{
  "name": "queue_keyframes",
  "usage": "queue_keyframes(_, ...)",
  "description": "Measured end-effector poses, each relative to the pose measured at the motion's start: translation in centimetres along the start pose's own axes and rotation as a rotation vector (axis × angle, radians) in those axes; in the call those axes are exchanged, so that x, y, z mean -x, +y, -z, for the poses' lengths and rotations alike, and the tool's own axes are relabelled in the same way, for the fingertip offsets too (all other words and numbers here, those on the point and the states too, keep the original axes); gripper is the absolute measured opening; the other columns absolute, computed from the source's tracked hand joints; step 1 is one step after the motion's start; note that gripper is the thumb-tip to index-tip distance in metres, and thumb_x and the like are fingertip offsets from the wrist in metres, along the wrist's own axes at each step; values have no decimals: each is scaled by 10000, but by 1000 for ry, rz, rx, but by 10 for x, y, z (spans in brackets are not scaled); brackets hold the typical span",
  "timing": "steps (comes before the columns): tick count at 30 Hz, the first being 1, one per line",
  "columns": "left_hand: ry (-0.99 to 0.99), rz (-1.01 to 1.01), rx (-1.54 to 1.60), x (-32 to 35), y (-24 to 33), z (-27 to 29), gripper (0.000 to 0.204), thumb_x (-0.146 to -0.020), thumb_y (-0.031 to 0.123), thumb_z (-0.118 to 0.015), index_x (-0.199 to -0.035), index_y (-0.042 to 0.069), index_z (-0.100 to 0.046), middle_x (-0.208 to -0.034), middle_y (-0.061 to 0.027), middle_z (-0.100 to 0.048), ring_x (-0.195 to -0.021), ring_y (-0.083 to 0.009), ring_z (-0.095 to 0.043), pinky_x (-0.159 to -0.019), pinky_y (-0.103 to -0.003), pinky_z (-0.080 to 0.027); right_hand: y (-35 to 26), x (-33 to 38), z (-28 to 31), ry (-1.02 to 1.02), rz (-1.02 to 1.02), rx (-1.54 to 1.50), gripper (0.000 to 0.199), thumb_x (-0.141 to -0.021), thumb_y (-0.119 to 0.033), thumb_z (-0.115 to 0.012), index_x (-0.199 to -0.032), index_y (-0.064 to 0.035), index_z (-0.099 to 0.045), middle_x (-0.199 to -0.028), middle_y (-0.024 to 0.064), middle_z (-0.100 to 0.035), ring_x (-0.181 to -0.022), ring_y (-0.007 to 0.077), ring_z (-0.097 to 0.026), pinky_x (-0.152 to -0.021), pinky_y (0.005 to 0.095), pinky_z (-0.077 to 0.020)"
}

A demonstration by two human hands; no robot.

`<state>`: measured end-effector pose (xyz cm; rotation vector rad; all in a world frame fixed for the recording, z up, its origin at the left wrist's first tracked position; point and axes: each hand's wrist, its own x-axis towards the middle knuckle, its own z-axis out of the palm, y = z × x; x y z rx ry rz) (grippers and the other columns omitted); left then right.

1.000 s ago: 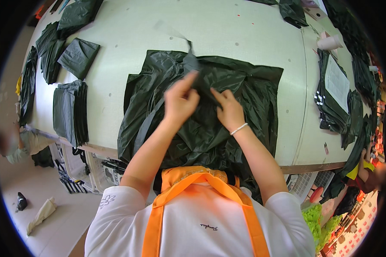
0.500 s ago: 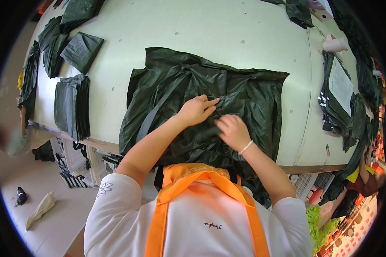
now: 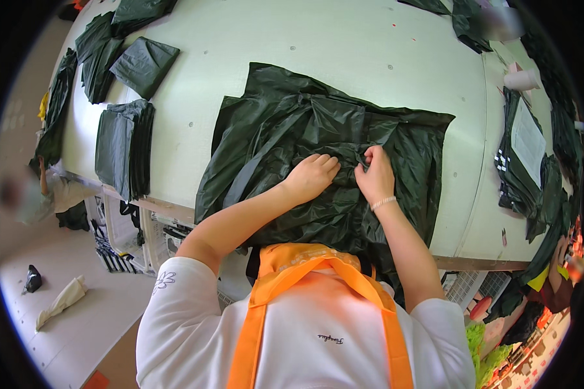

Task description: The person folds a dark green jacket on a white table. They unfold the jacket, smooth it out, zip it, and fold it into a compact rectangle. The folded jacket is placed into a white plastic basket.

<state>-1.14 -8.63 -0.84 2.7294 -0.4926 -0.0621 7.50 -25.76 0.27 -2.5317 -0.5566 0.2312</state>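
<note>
A dark green garment [image 3: 266,123] of thin, shiny fabric lies spread and wrinkled on the pale table [image 3: 220,39], its lower part hanging over the edge against me. My left hand [image 3: 313,176] rests on the middle of it, back up, fingers curled down and closed on the cloth. Just to its right, my right hand [image 3: 376,175] pinches a raised fold between thumb and fingers. The fingertips of the left hand are partly hidden in the folds. A long flat strip [image 3: 253,165] of the same fabric runs slantwise across the garment's left side.
Folded dark green pieces [image 3: 123,152] are stacked at the left, with more bundles [image 3: 146,65] behind. Garments with a white paper sheet [image 3: 527,139] on top lie at the right, near a white cup [image 3: 522,80]. Other people work at both sides. Crates [image 3: 126,236] stand under the table.
My right hand has moved up and now pinches a fold. My left hand has drawn back its outstretched finger and curled onto the cloth. The whole view has shifted slightly.
</note>
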Motion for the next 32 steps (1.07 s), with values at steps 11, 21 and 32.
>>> queue_keyframes(11,367,101,166,-24,-24,17,254,-698,174,-721,-918,63,-663,-922,-68,-590,-896,-276,-552,-780,-372,-453,0,-24,-9,-237,-9,-241,126,-794,-193,-667,-872,-113,-609,-626,97,-609,-639,309,-600,-546,390,-442)
queue_keyframes(21,171,132,448,-23,-38,2,179,-746,137,-668,-907,62,-692,-889,-88,-643,-810,-275,-615,-719,-346,-498,-8,-1,-10,74,436,52,144,-748,-184,-676,-853,-92,-639,-858,55,-591,-896,241,-552,-773,372,-411)
queue_keyframes(32,288,120,199,-35,-28,-1,285,-709,87,-688,-993,94,-667,-1015,-92,-564,-959,-284,-540,-843,-376,-446,-8,-26,-15,156,313,125,110,-728,-133,-681,-823,-105,-633,-1067,141,-546,-1043,318,-482,-843,398,-406)
